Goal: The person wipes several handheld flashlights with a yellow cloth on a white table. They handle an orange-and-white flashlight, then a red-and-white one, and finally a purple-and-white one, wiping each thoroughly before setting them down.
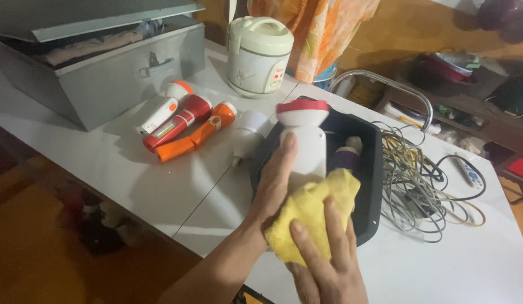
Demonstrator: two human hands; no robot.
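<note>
The left hand (275, 183) wraps its fingers around the lower body of a white plastic torch with a red ring around its head (304, 141), gripping it over a black rectangular plastic tray (374, 186). The right hand (329, 259) lies flat, fingers spread, pressing a soft yellow cloth (309, 217) against the torch's base; the cloth hides the torch's bottom end and the tray's near corner. Inside the tray, a dark purple cylinder with a pale cap (347, 155) is half hidden behind the torch. Just beside the tray lies a white bulb-shaped lamp (247, 135), then three torches lying side by side: orange (197, 139), red (177, 123) and white with an orange head (164, 107). Toward the far edge of the white surface (137, 174) stands a cream rice cooker (257, 56). A grey metal box (104, 79) with its lid ajar sits at the far left corner, cut off by the frame. A tangle of grey and black wires (425, 191) sprawls to the right of the tray.
</note>
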